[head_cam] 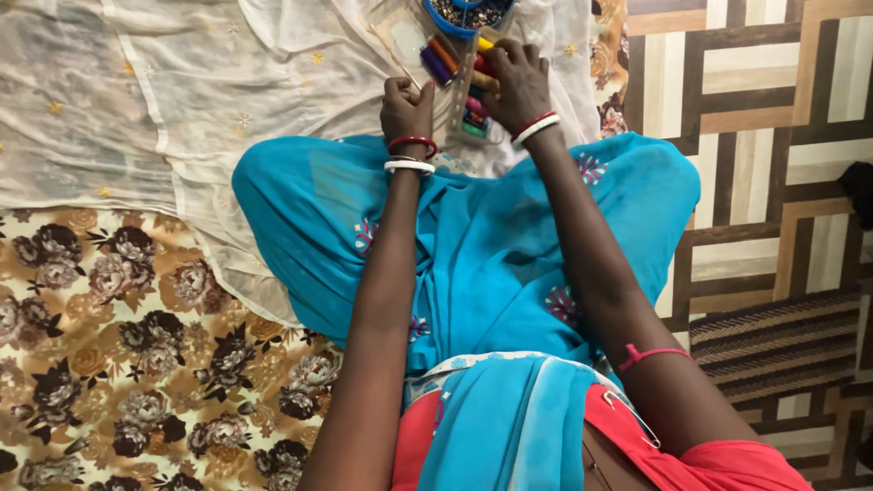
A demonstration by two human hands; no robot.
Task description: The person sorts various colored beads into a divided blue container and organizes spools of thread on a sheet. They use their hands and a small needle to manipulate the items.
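Observation:
My left hand [406,105] is closed in a fist on the sheer white embroidered cloth [227,82], just past my knee; a thin needle or thread may be pinched in it, too small to tell. My right hand [519,80] rests on a clear plastic box of coloured thread spools [452,64], fingers curled over the spools. Both wrists wear red and white bangles. A blue round container of small beads [466,13] sits just beyond the thread box at the top edge.
I sit cross-legged in a bright blue garment [491,245]. A brown floral sheet [118,355] covers the floor at left. Patterned floor tiles [764,109] lie to the right, with a striped mat [782,341] at lower right.

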